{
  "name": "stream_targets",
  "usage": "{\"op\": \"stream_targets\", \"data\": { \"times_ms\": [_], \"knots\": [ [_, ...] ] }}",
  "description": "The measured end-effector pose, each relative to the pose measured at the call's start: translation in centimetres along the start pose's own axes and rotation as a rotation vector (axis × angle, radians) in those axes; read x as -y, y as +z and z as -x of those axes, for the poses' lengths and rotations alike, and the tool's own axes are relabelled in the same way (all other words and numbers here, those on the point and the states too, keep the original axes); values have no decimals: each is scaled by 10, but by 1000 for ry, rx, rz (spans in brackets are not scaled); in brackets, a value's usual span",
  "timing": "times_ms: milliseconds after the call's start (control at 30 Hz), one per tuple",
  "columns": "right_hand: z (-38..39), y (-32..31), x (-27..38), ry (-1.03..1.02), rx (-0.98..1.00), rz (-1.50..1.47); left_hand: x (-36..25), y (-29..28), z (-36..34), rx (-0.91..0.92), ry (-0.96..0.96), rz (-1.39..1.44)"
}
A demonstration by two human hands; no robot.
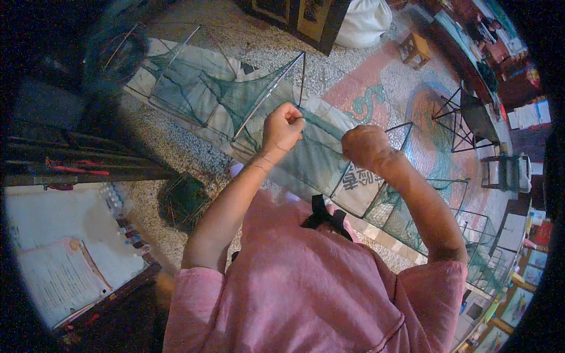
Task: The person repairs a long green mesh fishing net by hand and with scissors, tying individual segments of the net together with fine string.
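Observation:
A long green mesh fish trap (250, 88), held in shape by thin metal frames, stretches across in front of me from the far left to the lower right. My left hand (284, 128) is closed, thumb and fingertips pinched at the netting near the tall middle frame (272, 88). A thin dark strand crosses that wrist. My right hand (369, 148) makes a fist on the same net, knuckles up. Between the hands a gathered strip of mesh (323, 126) runs fairly straight. Whether a needle or thread is in my fingers is too small to tell.
Beneath the net lies a pale printed sheet (359, 191). A dark green tangled bundle (183, 203) rests on the floor at left, near a table with papers (62, 276). Farther off are a white sack (364, 23), a wooden stool (415, 51) and a black folding stool (478, 117).

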State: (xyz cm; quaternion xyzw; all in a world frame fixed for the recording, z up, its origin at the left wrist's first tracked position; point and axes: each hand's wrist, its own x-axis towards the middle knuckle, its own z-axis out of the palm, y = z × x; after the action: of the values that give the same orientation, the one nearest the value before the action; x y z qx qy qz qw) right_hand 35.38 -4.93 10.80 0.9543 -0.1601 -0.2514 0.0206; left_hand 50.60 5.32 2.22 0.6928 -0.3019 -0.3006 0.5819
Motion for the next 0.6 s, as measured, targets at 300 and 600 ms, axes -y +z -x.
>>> {"op": "stream_targets", "data": {
  "times_ms": [300, 600],
  "knots": [
    [2, 7, -13, -115, 107, -28, -2, -8, -3, 11, -94, 70],
    [-10, -22, -9, -236, 288, 57, -20, -6, 2, 8, -82, 89]
  ]
}}
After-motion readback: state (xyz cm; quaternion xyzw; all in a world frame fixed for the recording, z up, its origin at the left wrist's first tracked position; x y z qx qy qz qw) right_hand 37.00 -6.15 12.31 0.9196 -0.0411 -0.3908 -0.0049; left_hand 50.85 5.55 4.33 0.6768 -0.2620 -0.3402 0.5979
